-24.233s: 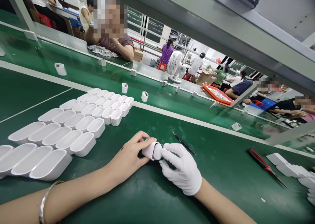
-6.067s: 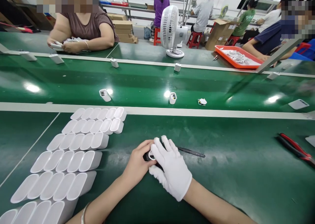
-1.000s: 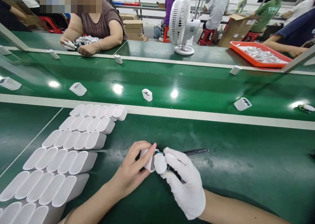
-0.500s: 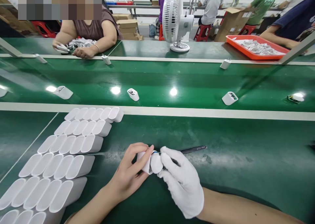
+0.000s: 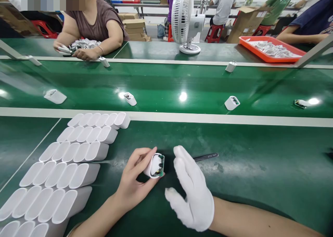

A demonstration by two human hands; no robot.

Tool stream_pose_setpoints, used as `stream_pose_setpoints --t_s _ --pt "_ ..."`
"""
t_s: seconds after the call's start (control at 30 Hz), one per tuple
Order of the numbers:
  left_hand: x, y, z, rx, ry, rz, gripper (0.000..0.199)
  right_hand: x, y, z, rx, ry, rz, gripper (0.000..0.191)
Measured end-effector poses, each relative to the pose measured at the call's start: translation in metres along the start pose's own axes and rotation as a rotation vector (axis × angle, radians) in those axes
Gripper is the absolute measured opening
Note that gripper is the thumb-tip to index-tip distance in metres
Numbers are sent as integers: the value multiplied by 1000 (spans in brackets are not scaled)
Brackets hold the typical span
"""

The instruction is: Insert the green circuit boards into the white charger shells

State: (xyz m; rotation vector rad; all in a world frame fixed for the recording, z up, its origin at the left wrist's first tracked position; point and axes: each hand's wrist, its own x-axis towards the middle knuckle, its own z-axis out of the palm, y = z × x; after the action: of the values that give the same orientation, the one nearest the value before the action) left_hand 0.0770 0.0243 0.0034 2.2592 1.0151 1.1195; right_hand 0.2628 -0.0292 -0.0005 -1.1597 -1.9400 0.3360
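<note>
My bare left hand (image 5: 137,172) grips a white oval charger housing (image 5: 149,170) between thumb and fingers. Out of the housing's mouth, facing right, sticks a green circuit board (image 5: 161,165) with white filler and small components, partly inside. Just right of it, my right hand (image 5: 192,192) in a white glove holds nothing; thumb and fingers are apart, not touching the board. Behind the gloved hand lie dark tweezers (image 5: 206,157) on the green table, their left end hidden by the glove.
Rows of white oval housings (image 5: 85,174) stand at left. Beyond a pale rail (image 5: 182,118), a green conveyor (image 5: 161,81) carries scattered charger parts. On the far side are a white fan (image 5: 183,22), an orange tray (image 5: 270,58) of small parts and several people.
My right hand has let go of the white part at the housing and opened, drawing slightly away. The circuit board now shows at the housing's mouth. Conveyor parts have shifted left.
</note>
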Motion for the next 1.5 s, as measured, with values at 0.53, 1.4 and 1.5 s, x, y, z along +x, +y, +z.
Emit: stream_pose_setpoints --t_s 0.53,1.4,1.5 --pt "-5 -7 6 -144 -208 -395 43 31 8 -27 -631 -321 210 16" --pt "6 -2 2 -193 -283 -460 30 86 21 -36 -699 -519 -307 22" --pt "7 -1 2 -198 -287 -465 30 94 17 -37 -699 -582 -312 20"
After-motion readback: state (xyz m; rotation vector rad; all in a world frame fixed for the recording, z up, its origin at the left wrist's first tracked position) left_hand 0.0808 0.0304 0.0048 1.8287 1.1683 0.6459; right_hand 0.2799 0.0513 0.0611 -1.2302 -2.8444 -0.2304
